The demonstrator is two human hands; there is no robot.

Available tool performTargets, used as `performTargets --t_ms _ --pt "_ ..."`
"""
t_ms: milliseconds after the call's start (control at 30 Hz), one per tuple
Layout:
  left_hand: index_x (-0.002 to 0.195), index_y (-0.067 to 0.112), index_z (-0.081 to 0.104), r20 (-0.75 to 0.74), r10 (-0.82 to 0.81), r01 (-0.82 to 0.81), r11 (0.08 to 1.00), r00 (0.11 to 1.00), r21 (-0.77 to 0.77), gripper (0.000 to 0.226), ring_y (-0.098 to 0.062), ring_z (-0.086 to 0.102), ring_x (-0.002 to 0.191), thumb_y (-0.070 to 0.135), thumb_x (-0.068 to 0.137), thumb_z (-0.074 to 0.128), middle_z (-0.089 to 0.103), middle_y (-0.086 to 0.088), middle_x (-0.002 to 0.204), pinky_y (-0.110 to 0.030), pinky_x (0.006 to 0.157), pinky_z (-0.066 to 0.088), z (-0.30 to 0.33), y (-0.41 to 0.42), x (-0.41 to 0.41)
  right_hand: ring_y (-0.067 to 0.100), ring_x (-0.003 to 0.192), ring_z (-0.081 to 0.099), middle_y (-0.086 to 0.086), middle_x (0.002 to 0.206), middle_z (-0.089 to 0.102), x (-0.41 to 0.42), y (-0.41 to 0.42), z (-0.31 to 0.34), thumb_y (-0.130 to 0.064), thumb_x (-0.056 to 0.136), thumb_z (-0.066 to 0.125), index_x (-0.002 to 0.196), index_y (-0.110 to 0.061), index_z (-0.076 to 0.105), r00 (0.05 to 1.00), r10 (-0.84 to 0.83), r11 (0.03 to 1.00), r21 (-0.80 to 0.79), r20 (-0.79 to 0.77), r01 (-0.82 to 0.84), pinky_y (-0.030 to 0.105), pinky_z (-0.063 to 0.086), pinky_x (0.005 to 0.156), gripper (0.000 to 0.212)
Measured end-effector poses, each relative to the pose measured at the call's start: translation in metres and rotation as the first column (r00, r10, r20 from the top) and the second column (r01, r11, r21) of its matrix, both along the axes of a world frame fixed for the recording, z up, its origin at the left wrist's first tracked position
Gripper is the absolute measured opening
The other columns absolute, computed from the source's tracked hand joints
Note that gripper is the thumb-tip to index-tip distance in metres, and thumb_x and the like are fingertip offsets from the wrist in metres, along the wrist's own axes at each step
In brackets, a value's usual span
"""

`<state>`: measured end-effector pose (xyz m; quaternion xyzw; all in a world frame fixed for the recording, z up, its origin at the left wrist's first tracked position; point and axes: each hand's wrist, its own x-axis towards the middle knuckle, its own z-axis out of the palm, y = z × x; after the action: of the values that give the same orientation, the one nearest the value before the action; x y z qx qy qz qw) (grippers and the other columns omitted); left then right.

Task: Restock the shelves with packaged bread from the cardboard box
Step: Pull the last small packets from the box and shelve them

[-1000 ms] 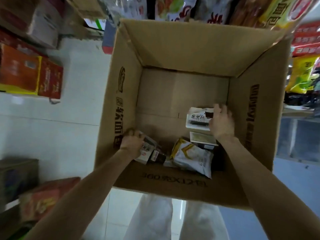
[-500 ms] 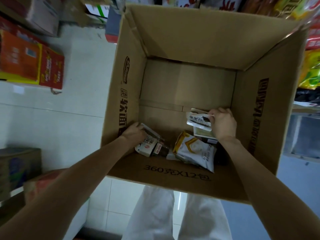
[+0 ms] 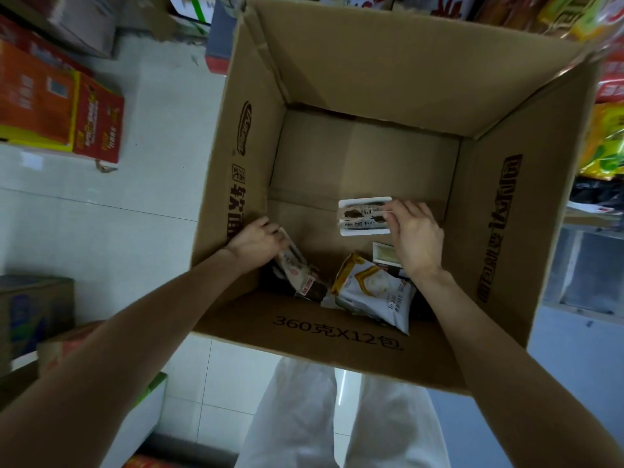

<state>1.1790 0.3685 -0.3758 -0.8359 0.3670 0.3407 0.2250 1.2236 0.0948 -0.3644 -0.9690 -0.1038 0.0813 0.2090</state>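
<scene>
The cardboard box [image 3: 388, 72] stands open on the floor [image 3: 101, 238], in front of the person's legs [image 3: 337, 417]. Both hands reach down into it. The left hand [image 3: 258, 239] is at the box's left wall, holding a bread packet [image 3: 297, 268] in the near left corner. The right hand [image 3: 417, 236] holds a flat packet [image 3: 363, 216] above the box bottom, right of centre. Between the 2 hands, a pillow packet [image 3: 374, 292] lies against the near wall. A tray packet [image 3: 385, 255] lies just behind it, partly under the right wrist. Cartons [image 3: 60, 106] stand on the floor left of the box, shelved goods [image 3: 604, 140] to its right.
</scene>
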Motion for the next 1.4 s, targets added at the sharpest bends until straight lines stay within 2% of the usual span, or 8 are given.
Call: performTargets --t_ms 233,333,433,600,833,1000,1200,1400 --pt "0.11 0.009 0.056 0.198 0.387 -0.276 0.861 0.901 -0.428 0.023 -0.026 0.063 0.094 0.006 0.088 0.05 0.066 -0.01 0.102 -0.036 0.087 0.046 0.039 -0.001 0.014 0.025 0.072 0.063 0.006 0.083 0.068 0.005 -0.002 0.028 -0.021 0.095 0.048 0.093 -0.014 0.063 0.991 0.006 0.999 0.046 0.133 -0.012 0.03 0.047 0.05 0.017" --pt "0.1 0.006 0.056 0.113 0.692 -0.419 0.549 0.713 -0.723 0.024 -0.027 0.064 0.066 0.02 0.095 0.036 0.066 -0.009 0.087 -0.036 0.059 0.052 0.076 -0.016 0.022 0.023 0.067 0.063 0.006 0.082 0.067 0.008 -0.01 0.059 -0.024 0.097 0.044 0.096 -0.013 0.062 0.984 -0.054 0.994 0.101 0.169 0.037 0.034 0.05 0.048 0.021" --pt "0.109 0.006 0.054 -0.083 0.868 -0.49 0.195 0.49 -0.85 0.026 -0.022 0.064 0.075 0.024 0.1 0.037 0.066 -0.007 0.097 -0.036 0.059 0.052 0.121 -0.031 0.032 0.022 0.063 0.062 0.006 0.083 0.067 0.009 -0.019 0.102 -0.02 0.097 0.046 0.098 -0.011 0.062 0.972 -0.129 0.978 0.187 0.196 0.092 0.032 0.049 0.048 0.019" --pt "0.113 0.015 0.049 -0.382 0.85 -0.443 -0.204 0.363 -0.873 0.015 -0.005 0.059 0.079 0.015 0.099 0.044 0.065 0.003 0.096 -0.026 0.07 0.047 0.184 -0.056 0.051 0.022 0.066 0.061 0.007 0.086 0.066 0.011 -0.037 0.174 -0.014 0.097 0.048 0.102 -0.009 0.06 0.959 -0.211 0.957 0.242 0.19 0.162 0.026 0.038 0.051 0.013" --pt "0.089 0.031 0.057 -0.584 0.707 -0.478 -0.383 0.399 -0.791 0.027 -0.006 0.063 0.088 0.005 0.093 0.052 0.059 0.015 0.087 -0.025 0.08 0.048 0.271 -0.092 0.088 0.024 0.068 0.066 0.006 0.073 0.069 0.038 -0.087 0.259 -0.021 0.092 0.058 0.104 -0.018 0.061 0.942 -0.333 0.84 0.465 0.034 0.28 0.04 0.053 0.062 0.012" --pt "0.097 0.013 0.061 -0.408 0.795 -0.402 -0.229 0.449 -0.887 0.02 -0.006 0.066 0.084 -0.004 0.088 0.056 0.062 0.007 0.086 -0.014 0.082 0.05 0.3 -0.132 0.119 0.025 0.071 0.068 0.009 0.08 0.071 0.065 -0.126 0.288 -0.024 0.09 0.062 0.103 -0.017 0.062 0.943 -0.329 0.84 0.473 0.058 0.264 0.045 0.055 0.067 0.015" --pt "0.109 0.014 0.061 -0.293 0.857 -0.431 -0.094 0.423 -0.897 0.022 -0.005 0.06 0.086 0.009 0.088 0.061 0.062 0.005 0.099 -0.002 0.075 0.042 0.258 -0.161 0.114 0.024 0.066 0.061 0.008 0.074 0.067 0.073 -0.126 0.25 -0.023 0.092 0.059 0.105 -0.014 0.064 0.958 -0.287 0.923 0.271 0.016 0.272 0.026 0.038 0.058 0.017" --pt "0.107 0.023 0.063 -0.103 0.869 -0.497 0.175 0.483 -0.85 0.019 -0.006 0.059 0.092 0.024 0.088 0.06 0.065 0.011 0.098 -0.027 0.078 0.052 0.208 -0.153 0.103 0.027 0.066 0.067 0.013 0.075 0.069 0.061 -0.13 0.218 -0.02 0.094 0.054 0.105 -0.01 0.06 0.922 -0.378 0.85 0.364 -0.083 0.381 0.041 0.053 0.057 0.015"
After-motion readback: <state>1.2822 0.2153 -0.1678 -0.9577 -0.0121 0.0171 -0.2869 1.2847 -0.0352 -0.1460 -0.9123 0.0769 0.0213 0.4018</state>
